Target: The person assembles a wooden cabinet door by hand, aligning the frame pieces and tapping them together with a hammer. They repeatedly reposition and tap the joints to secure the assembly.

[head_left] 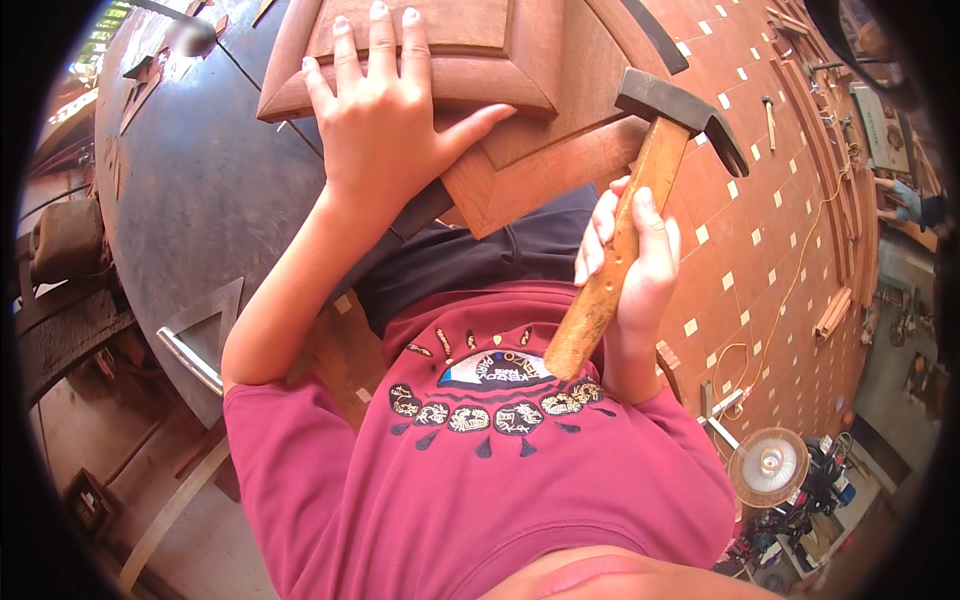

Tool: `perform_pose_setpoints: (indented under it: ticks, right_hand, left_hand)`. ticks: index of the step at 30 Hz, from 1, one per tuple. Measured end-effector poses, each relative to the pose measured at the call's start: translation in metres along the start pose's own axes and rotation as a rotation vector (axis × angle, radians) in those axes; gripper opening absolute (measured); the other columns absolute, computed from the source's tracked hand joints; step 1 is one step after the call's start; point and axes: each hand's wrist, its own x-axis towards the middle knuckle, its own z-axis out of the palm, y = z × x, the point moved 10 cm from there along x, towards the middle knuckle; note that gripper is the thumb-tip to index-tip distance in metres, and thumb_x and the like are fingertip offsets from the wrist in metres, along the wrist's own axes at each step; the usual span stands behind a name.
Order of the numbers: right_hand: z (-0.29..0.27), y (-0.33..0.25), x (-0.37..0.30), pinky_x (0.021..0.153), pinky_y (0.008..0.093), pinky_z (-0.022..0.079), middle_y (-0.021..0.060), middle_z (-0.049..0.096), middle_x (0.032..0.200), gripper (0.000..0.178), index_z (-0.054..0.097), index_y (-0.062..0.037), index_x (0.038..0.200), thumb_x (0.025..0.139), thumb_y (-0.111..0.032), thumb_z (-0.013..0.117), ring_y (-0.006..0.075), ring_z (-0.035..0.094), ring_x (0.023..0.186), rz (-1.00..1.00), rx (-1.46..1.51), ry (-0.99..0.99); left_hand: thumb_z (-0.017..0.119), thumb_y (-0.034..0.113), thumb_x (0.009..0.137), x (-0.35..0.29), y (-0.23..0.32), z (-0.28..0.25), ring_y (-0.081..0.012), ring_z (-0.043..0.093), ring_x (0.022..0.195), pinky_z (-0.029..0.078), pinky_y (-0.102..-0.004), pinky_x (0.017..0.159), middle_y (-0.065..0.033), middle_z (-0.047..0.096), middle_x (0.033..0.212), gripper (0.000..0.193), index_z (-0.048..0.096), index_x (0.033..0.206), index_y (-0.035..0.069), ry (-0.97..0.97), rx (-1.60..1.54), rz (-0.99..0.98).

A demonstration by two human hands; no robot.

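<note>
Hammer [640,190]: top-heavy, stiff; right hand [630,265] clamped mid-handle, frame centre-right.
Wood frame [480,120]: rigid, probably heavy; left hand [385,120] flat, fingers spread, upper centre.

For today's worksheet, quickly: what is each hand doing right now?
Left hand: open, fingers spread flat on the wooden frame.
Right hand: closed around the hammer handle.

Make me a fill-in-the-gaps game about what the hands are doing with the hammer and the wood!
1. The right hand grips a hammer by its ____ handle.
2. The left hand lies flat with spread fingers on the ____ panel.
3. The person wears a ____ shirt.
4. The hammer's dark head is ____ the panel's corner, not under it.

Missing words: wooden; wooden; red; above
</note>
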Motion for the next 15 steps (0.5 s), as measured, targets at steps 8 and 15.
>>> perform_pose_setpoints:
  ticks: [8, 15]
  right_hand:
    - [-0.006, -0.010, 0.013, 0.043, 0.0290, 0.048, 0.0104, 0.057, 0.077, 0.027, 0.052, 0.0007, 0.115, 0.108, -0.026, 0.052, 0.0163, 0.058, 0.052, 0.009, -0.207, -0.020]
    - [-0.004, -0.017, 0.020, 0.042, 0.0275, 0.046, 0.0085, 0.056, 0.074, 0.030, 0.051, 0.0018, 0.117, 0.107, -0.027, 0.053, 0.0149, 0.056, 0.049, 0.022, -0.306, -0.033]
  left_hand:
    - [0.085, 0.043, 0.080, -0.011, 0.009, -0.015, -0.0407, 0.065, 0.122, 0.051, -0.0514, 0.103, -0.0207, 0.068, 0.130, 0.060, 0.072, 0.117, -0.003, 0.089, -0.189, 0.066]
    - [0.086, 0.037, 0.080, -0.010, 0.016, -0.026, -0.0365, 0.070, 0.115, 0.054, -0.0490, 0.100, -0.0192, 0.073, 0.119, 0.050, 0.074, 0.109, -0.003, 0.127, -0.245, 0.099]
